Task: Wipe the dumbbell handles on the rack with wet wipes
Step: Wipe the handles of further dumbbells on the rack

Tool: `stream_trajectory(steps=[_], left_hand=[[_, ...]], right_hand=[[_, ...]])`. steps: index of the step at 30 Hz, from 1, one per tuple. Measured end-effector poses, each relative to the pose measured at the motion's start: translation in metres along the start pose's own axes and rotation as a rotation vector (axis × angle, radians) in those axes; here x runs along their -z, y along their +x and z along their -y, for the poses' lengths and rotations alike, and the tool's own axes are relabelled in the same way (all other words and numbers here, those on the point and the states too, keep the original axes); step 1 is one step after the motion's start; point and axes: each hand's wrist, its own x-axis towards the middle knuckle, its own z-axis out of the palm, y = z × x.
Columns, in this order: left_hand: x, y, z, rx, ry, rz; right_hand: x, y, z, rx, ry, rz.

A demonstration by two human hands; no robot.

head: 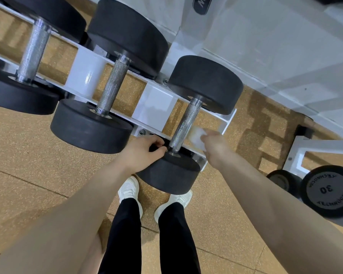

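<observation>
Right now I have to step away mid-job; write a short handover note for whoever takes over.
Right hand: holds the white wet wipe just right of the nearest dumbbell handle; whether they touch is unclear.
Left hand: fingers curled at that handle's near end, beside the lower weight head.
Rack: two more handles to the left, middle handle and far-left handle.
Done: cannot tell which handles are wiped.
Left: wipe the nearest handle, then check the others.

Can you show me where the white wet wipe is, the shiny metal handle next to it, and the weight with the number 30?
White wet wipe (198,135): head view, on its blurred middle.
Knurled metal dumbbell handle (184,125): head view, mid-shaft.
Black dumbbell marked 30 (327,189): head view, on its round end face.
</observation>
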Motion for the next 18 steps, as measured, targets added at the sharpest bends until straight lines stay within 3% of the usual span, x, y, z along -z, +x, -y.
stream_trajectory(steps=[6, 8, 14, 18], left_hand=[[0.000, 0.000, 0.001, -0.020, 0.002, -0.005], [-0.001, 0.000, 0.002, -0.029, -0.002, -0.019], [-0.005, -0.002, 0.005, -0.044, -0.007, -0.038], [-0.005, -0.002, 0.006, -0.051, 0.006, -0.040]], right_hand=[[-0.004, 0.014, 0.029, 0.043, 0.582, -0.040], [-0.008, 0.018, 0.031, 0.059, 0.594, -0.050], [-0.012, 0.021, 0.017, 0.040, 0.224, -0.014], [-0.012, 0.010, 0.001, 0.067, -0.177, 0.080]])
